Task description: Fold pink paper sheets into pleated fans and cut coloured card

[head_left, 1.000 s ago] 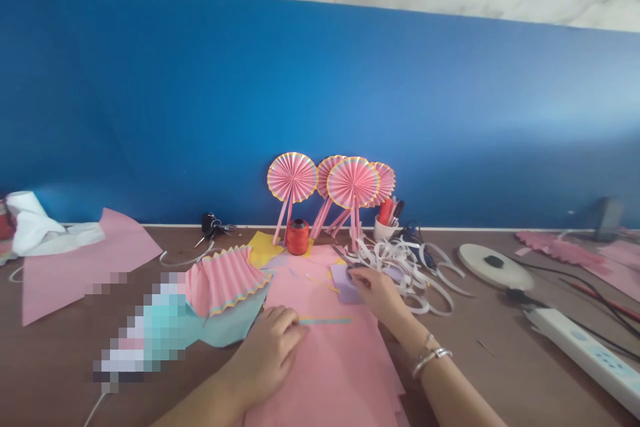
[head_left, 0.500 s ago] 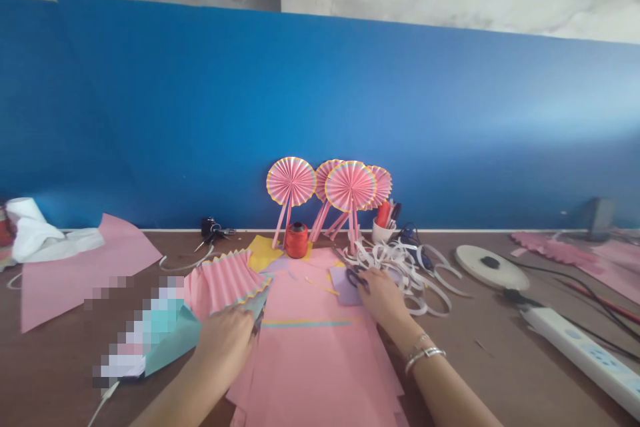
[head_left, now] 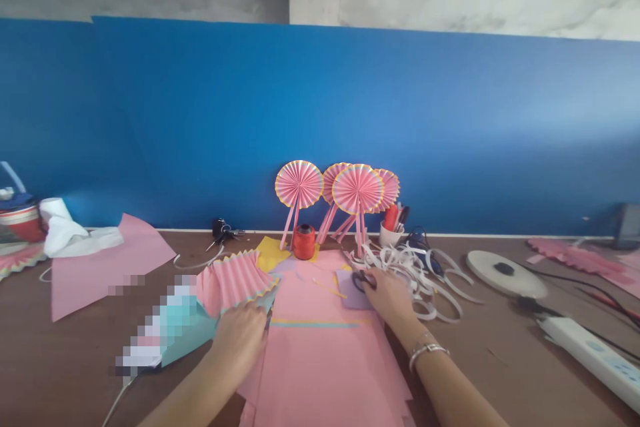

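Note:
Beside a folded pink paper [head_left: 233,281] with yellow and teal edging, my left hand [head_left: 243,333] is closed with its knuckles up. Whatever its fingers hold is hidden under them. My right hand [head_left: 389,297] grips the dark handles of a pair of scissors [head_left: 359,279], which lie over a small purple paper [head_left: 353,298]. Between both hands stretches a stack of pink paper sheets [head_left: 325,367], the top one crossed by a yellow and teal stripe. A red thread spool [head_left: 303,243] stands at the far end of the sheets.
Finished round pleated fans [head_left: 299,185] lean against the blue board [head_left: 200,120]. Curled white strips [head_left: 400,260] lie behind my right hand, near a cup of tools [head_left: 390,235]. A round white disc [head_left: 506,274] and a power strip [head_left: 595,353] sit right; keys [head_left: 225,231] lie back left.
The view has swung slightly left, so everything sits further right and a red bucket shows at the left edge. Both hands keep nearly the same place among the papers.

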`<state>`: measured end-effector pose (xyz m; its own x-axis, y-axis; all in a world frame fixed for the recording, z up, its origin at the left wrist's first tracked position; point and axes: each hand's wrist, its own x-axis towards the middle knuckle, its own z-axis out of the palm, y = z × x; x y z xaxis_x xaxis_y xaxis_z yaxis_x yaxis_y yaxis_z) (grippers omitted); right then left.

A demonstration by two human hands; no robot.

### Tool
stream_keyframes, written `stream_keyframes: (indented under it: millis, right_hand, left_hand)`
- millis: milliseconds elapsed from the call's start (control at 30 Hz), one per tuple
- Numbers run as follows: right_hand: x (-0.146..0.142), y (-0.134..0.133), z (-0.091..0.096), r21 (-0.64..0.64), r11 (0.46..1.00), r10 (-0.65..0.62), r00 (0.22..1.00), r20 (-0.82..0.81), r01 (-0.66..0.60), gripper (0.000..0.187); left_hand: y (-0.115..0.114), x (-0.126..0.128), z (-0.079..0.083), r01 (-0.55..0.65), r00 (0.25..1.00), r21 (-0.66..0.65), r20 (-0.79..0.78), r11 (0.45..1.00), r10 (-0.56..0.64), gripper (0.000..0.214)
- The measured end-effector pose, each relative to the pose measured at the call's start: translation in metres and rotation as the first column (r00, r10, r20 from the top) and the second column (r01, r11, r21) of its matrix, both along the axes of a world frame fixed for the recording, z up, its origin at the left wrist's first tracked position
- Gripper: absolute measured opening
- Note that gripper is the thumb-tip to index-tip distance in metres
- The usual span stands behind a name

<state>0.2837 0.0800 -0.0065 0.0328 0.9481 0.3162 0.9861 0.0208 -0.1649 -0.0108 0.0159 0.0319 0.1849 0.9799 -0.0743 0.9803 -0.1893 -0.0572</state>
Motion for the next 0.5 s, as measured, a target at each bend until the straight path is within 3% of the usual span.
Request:
stream_keyframes:
  millis: [233, 367, 500]
  right_hand:
    - [-0.004, 0.0, -0.001, -0.029, 1.0, 0.0, 1.0, 0.013, 0.0, 0.028]
    - [-0.005, -0.001, 0.001, 0.004, 1.0, -0.008, 1.0, 0.018, 0.008, 0.031]
    - [-0.005, -0.001, 0.002, 0.038, 0.999, -0.022, 1.0, 0.02, 0.021, 0.033]
  left_hand:
    - [-0.003, 0.0, 0.019, -0.025, 0.998, 0.004, 0.052, 1.0, 0.025, 0.042]
    - [-0.006, -0.018, 0.033, -0.112, 0.994, -0.08, -0.024, 0.991, 0.11, 0.035]
    - [-0.003, -0.041, 0.03, -0.149, 0.987, -0.098, -0.07, 0.984, 0.142, 0.039]
